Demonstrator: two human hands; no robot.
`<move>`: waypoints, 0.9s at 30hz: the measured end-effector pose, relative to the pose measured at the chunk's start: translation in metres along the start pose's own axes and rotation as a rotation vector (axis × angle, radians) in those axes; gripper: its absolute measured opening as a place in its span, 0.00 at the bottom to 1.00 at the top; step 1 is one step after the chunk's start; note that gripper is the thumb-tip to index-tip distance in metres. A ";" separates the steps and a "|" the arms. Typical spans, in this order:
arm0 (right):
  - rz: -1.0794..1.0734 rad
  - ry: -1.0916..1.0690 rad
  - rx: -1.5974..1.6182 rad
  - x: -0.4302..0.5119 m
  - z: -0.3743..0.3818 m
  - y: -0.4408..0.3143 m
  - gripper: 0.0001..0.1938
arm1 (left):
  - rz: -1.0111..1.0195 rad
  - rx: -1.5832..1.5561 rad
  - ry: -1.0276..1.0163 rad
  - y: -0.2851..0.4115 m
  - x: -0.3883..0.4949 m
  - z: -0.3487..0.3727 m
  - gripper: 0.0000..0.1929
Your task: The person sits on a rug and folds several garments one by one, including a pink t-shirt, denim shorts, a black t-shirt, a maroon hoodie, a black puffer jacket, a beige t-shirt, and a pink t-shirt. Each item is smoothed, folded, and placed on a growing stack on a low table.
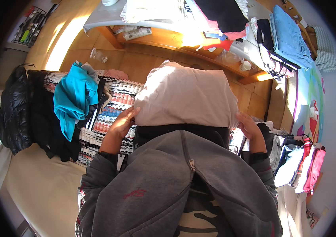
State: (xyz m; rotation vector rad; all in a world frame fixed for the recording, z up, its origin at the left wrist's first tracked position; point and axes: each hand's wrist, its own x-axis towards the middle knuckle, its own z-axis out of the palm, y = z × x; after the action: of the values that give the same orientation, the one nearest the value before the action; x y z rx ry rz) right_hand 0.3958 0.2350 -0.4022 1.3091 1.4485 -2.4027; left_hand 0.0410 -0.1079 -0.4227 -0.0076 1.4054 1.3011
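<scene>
Across my lap lies a pale pinkish-white cloth garment, doubled into a wide bundle, over black fabric. At its lower left edge is my left hand, thumb on top of the cloth and the fingers partly hidden beneath. My right hand pinches the right edge in the same way. A teal garment lies crumpled on the left, on top of dark clothing with white stripes. Under these a striped, ribbed cover spreads over the seat.
Ahead stands a low wooden table with folded clothes on it, among them light blue denim. A black puffer jacket lies far left. Folded garments are lined up at the right. A clear plastic cup lies on the wooden floor.
</scene>
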 end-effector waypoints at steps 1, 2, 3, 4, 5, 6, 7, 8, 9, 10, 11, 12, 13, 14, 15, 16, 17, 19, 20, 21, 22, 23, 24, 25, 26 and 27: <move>0.049 -0.015 -0.009 -0.007 -0.002 0.007 0.18 | -0.001 0.023 -0.021 -0.003 -0.004 -0.002 0.27; 0.003 -0.014 -0.093 -0.012 -0.003 0.009 0.17 | 0.015 0.023 -0.040 -0.003 -0.007 -0.003 0.26; -0.035 -0.001 -0.162 -0.017 -0.003 0.009 0.17 | 0.053 0.007 -0.098 0.000 -0.008 -0.003 0.26; -0.106 -0.042 -0.214 -0.021 -0.003 0.005 0.17 | 0.101 -0.052 -0.097 0.005 -0.010 -0.004 0.25; -0.038 0.045 -0.308 -0.025 -0.003 0.000 0.17 | 0.164 -0.080 -0.075 0.011 -0.013 -0.005 0.22; -0.003 0.079 -0.385 -0.030 -0.004 -0.006 0.17 | 0.220 -0.071 -0.039 0.018 -0.016 -0.008 0.20; 0.006 0.095 -0.454 -0.034 -0.005 -0.012 0.17 | 0.275 -0.083 -0.050 0.023 -0.019 -0.010 0.18; -0.021 0.112 -0.317 -0.038 -0.005 -0.015 0.17 | 0.287 -0.072 -0.031 0.027 -0.023 -0.012 0.16; -0.071 0.140 -0.311 -0.042 -0.006 -0.017 0.17 | 0.329 -0.032 -0.029 0.029 -0.027 -0.013 0.18; -0.108 0.167 -0.304 -0.045 -0.006 -0.018 0.17 | 0.286 0.016 -0.007 0.027 -0.030 -0.012 0.19; -0.157 0.195 -0.278 -0.048 -0.007 -0.018 0.17 | 0.285 0.028 0.009 0.026 -0.033 -0.010 0.20; -0.200 0.161 -0.267 -0.050 -0.007 -0.017 0.15 | 0.284 0.042 -0.042 0.022 -0.036 -0.006 0.19; -0.164 0.206 -0.303 -0.051 -0.007 -0.016 0.14 | 0.240 0.155 0.000 0.019 -0.036 0.000 0.18; -0.156 0.213 -0.313 -0.051 -0.007 -0.016 0.13 | 0.258 0.091 0.040 0.019 -0.037 0.005 0.18; -0.155 0.190 -0.304 -0.049 -0.007 -0.018 0.12 | 0.246 0.021 0.055 0.020 -0.037 0.012 0.18; -0.199 0.245 -0.299 -0.048 -0.007 -0.023 0.11 | 0.323 0.054 0.079 0.028 -0.038 0.015 0.17; -0.244 0.267 -0.276 -0.048 -0.008 -0.031 0.10 | 0.376 0.074 0.093 0.040 -0.038 0.018 0.16; -0.411 0.285 -0.157 -0.050 -0.008 -0.058 0.08 | 0.559 0.023 0.109 0.076 -0.037 0.023 0.09; -0.550 0.222 -0.059 -0.051 -0.007 -0.075 0.08 | 0.650 0.074 0.155 0.097 -0.037 0.027 0.07; -0.698 0.193 -0.075 -0.054 -0.005 -0.093 0.07 | 0.645 0.119 0.224 0.120 -0.038 0.030 0.09; -0.773 0.232 -0.086 -0.059 -0.003 -0.113 0.07 | 0.768 0.092 0.161 0.138 -0.042 0.036 0.12; -0.755 0.183 0.022 -0.067 0.000 -0.133 0.06 | 0.882 0.141 0.097 0.155 -0.048 0.042 0.22; -0.830 0.295 0.078 -0.073 0.005 -0.150 0.07 | 0.893 0.170 0.020 0.172 -0.057 0.046 0.28; -0.913 0.189 0.052 -0.084 0.010 -0.166 0.12 | 0.937 0.244 -0.100 0.184 -0.068 0.050 0.30; -0.911 0.198 -0.059 -0.099 0.015 -0.180 0.15 | 0.905 0.390 -0.078 0.193 -0.077 0.055 0.29; -0.909 0.194 -0.168 -0.111 0.022 -0.190 0.18 | 0.914 0.532 -0.118 0.198 -0.084 0.060 0.28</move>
State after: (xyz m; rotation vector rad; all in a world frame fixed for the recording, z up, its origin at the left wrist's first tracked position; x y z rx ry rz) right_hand 0.3715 0.2853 -0.1888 0.9776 2.6913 -2.5163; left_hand -0.0172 -0.0453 -0.2160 1.1639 1.6741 1.5416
